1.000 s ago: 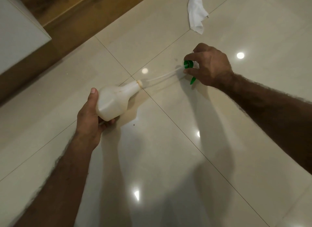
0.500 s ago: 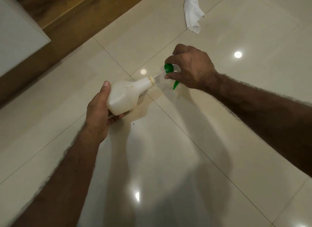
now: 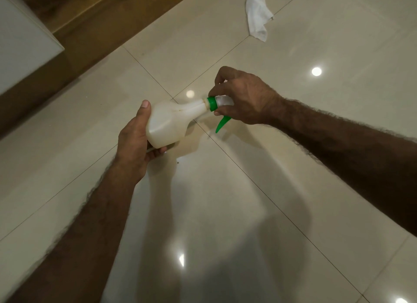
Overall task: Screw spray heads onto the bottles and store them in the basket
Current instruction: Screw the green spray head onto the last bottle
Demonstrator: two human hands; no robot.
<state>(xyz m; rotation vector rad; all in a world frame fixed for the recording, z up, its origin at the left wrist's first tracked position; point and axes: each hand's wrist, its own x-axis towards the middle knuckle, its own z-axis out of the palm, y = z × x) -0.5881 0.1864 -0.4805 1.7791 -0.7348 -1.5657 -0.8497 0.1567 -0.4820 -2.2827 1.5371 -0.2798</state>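
Left hand (image 3: 135, 144): forearm enters from lower left, palm cupped round the base end of the bottle (image 3: 171, 122). Thumb lies straight along the bottle's far side and fingertips curl up from beneath the base. Grip closed round the bottle's body.

Right hand (image 3: 246, 97): forearm enters from the right, back of hand facing up, wrist slightly bent. Fingers arch over the spray head (image 3: 222, 100) and one digit presses from below. Grip narrow, pinching the head just behind its green collar (image 3: 212, 103).

Bottle: milky-white plastic, plain on the side in view, with a small brownish mark near the shoulder. It is held in the air above the tiled floor (image 3: 225, 212), between the two hands. Long axis near level, base toward the left hand, neck pointing right and a little away, toward the right hand. The collar sits at the mouth of the neck; whether the threads are engaged cannot be told. The green trigger (image 3: 222, 124) hangs below the head, its tip pointing down and left toward the floor.

Surroundings: a crumpled white cloth (image 3: 258, 16) lies on the floor well beyond the hands. A wooden strip (image 3: 101, 25) runs along the floor's edge at upper left, with a white panel (image 3: 20, 38) beside it.
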